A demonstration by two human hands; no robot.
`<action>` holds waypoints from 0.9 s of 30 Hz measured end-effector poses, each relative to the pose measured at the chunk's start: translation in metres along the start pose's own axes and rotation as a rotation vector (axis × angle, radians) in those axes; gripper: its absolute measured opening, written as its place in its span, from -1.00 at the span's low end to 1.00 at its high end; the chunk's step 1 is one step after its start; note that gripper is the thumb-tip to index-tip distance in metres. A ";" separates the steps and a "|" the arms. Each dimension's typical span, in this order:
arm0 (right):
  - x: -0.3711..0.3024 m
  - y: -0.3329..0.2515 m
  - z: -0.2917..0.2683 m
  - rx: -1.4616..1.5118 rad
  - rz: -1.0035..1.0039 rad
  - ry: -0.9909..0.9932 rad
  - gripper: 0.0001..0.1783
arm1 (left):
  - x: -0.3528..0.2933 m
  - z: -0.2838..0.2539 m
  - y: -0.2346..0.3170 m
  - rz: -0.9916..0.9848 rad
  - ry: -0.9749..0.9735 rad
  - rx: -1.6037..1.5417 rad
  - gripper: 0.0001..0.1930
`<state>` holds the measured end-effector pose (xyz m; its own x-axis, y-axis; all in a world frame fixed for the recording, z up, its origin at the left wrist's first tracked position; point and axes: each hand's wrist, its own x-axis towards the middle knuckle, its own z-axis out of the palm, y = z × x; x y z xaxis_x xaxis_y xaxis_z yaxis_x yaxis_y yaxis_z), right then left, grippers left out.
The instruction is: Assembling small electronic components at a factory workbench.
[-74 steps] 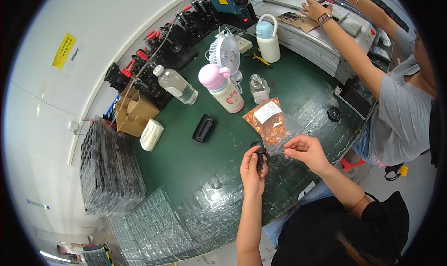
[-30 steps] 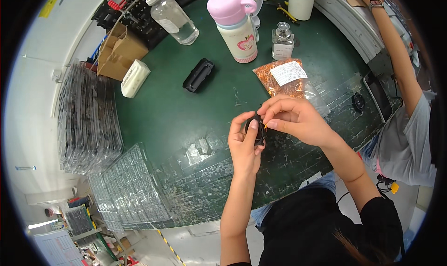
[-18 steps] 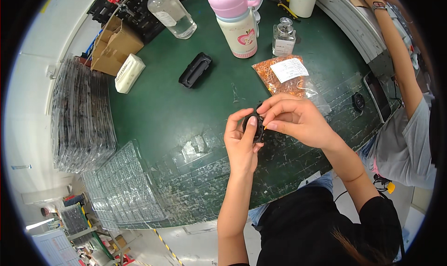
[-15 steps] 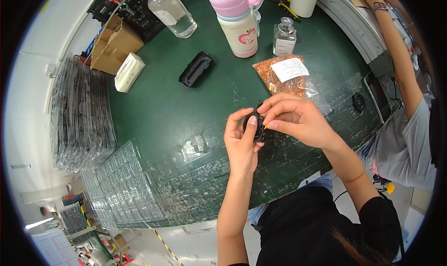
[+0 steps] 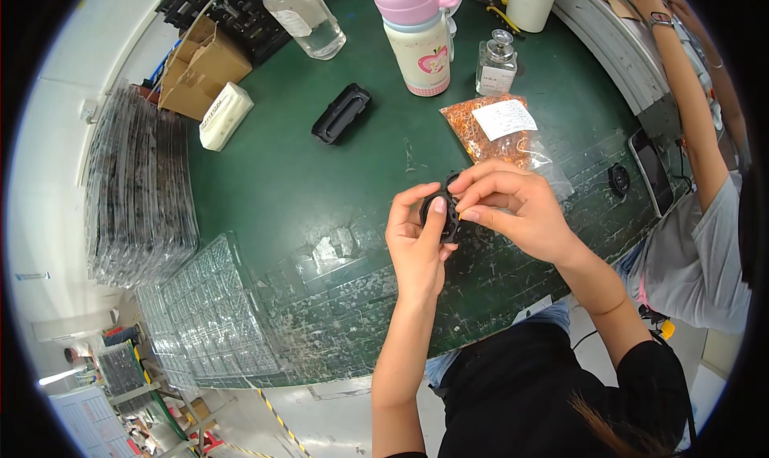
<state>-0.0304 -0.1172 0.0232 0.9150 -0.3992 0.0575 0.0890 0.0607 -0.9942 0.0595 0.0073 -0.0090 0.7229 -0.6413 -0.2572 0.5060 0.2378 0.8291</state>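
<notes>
One rounded black plastic part (image 5: 452,226) sits gripped in the left hand (image 5: 416,242) above the green tabletop (image 5: 312,193), while the right hand (image 5: 519,208) pinches a tiny orange piece (image 5: 460,215) at its right side, near a clear bag of small orange parts (image 5: 471,128).

One orange-filled bag (image 5: 493,147); one cardboard box (image 5: 207,75); one phone (image 5: 653,173).

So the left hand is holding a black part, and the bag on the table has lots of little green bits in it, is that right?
Not quite: the little bits in the bag are orange, not green, as the head view shows. The left hand is holding a black part.
</notes>
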 end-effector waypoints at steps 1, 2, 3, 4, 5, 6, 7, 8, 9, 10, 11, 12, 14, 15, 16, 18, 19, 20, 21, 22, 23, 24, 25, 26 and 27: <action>0.000 0.000 0.001 0.000 0.000 -0.002 -0.89 | 0.000 -0.001 0.000 0.013 -0.003 -0.006 -0.82; 0.000 0.001 0.003 -0.003 -0.020 0.006 -0.89 | 0.000 -0.001 0.000 0.026 -0.006 -0.013 -0.82; 0.000 0.001 0.004 -0.005 -0.041 0.013 -0.89 | 0.000 -0.001 0.001 0.027 -0.005 -0.013 -0.82; 0.000 0.002 0.005 -0.006 -0.041 0.012 -0.89 | 0.000 -0.001 0.001 0.045 0.010 0.004 -0.82; 0.000 0.004 0.006 0.010 -0.055 0.024 -0.89 | -0.001 -0.001 0.001 0.063 0.024 0.022 -0.83; 0.001 0.005 0.007 0.027 -0.069 0.035 -0.90 | 0.000 -0.001 0.001 0.063 0.025 0.020 -0.83; 0.001 0.006 0.007 0.026 -0.069 0.033 -0.90 | 0.000 -0.001 0.001 0.084 0.022 0.025 -0.83; 0.000 0.006 0.008 0.043 -0.076 0.033 -0.90 | -0.001 -0.002 0.001 0.105 0.018 0.031 -0.83; 0.000 0.007 0.008 0.060 -0.083 0.032 -0.89 | -0.002 -0.001 0.002 0.107 0.020 0.029 -0.83; 0.000 0.008 0.008 0.059 -0.084 0.030 -0.89 | -0.002 0.001 0.004 0.117 0.033 0.053 -0.83; 0.000 0.009 0.008 0.085 -0.088 0.025 -0.89 | -0.002 0.001 0.005 0.127 0.045 0.076 -0.83; 0.000 0.010 0.008 0.111 -0.092 0.020 -0.88 | -0.002 0.001 0.005 0.129 0.046 0.076 -0.83; 0.000 0.011 0.009 0.131 -0.100 0.015 -0.87 | -0.003 0.000 0.006 0.173 0.035 0.087 -0.82; 0.000 0.011 0.009 0.152 -0.107 0.013 -0.86 | -0.004 0.000 0.007 0.176 0.035 0.086 -0.82; 0.000 0.012 0.010 0.150 -0.108 0.012 -0.86 | -0.005 0.000 0.008 0.188 0.031 0.088 -0.81; 0.000 0.013 0.010 0.244 -0.117 0.011 -0.83 | -0.006 0.000 0.010 0.203 0.027 0.088 -0.81; 0.001 0.013 0.009 0.243 -0.118 0.010 -0.83 | -0.006 0.000 0.010 0.216 0.026 0.102 -0.80; 0.001 0.012 0.009 0.258 -0.096 0.007 -0.81 | -0.006 0.001 0.010 0.228 0.025 0.117 -0.80; 0.001 0.011 0.008 0.272 -0.075 0.005 -0.80 | -0.007 0.001 0.011 0.229 0.025 0.115 -0.80; 0.001 0.011 0.008 0.272 -0.075 0.003 -0.80 | -0.008 0.001 0.012 0.241 0.027 0.136 -0.80; 0.002 0.010 0.007 0.289 -0.041 -0.001 -0.79 | -0.008 0.001 0.013 0.252 0.029 0.157 -0.79; 0.003 0.010 0.007 0.306 -0.008 -0.004 -0.78 | -0.008 0.000 0.013 0.253 0.030 0.157 -0.79; 0.003 0.010 0.006 0.305 -0.008 -0.006 -0.78 | -0.009 -0.001 0.013 0.270 0.013 0.176 -0.79; 0.003 0.009 0.005 0.300 -0.001 -0.018 -0.77 | -0.009 -0.002 0.013 0.286 -0.004 0.195 -0.79; 0.003 0.009 0.004 0.295 0.007 -0.029 -0.76 | -0.009 -0.002 0.013 0.287 -0.004 0.195 -0.79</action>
<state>-0.0251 -0.1144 0.0147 0.9266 -0.3717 0.0573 0.1890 0.3287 -0.9253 0.0602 0.0178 0.0033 0.8208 -0.5712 0.0022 0.1823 0.2656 0.9467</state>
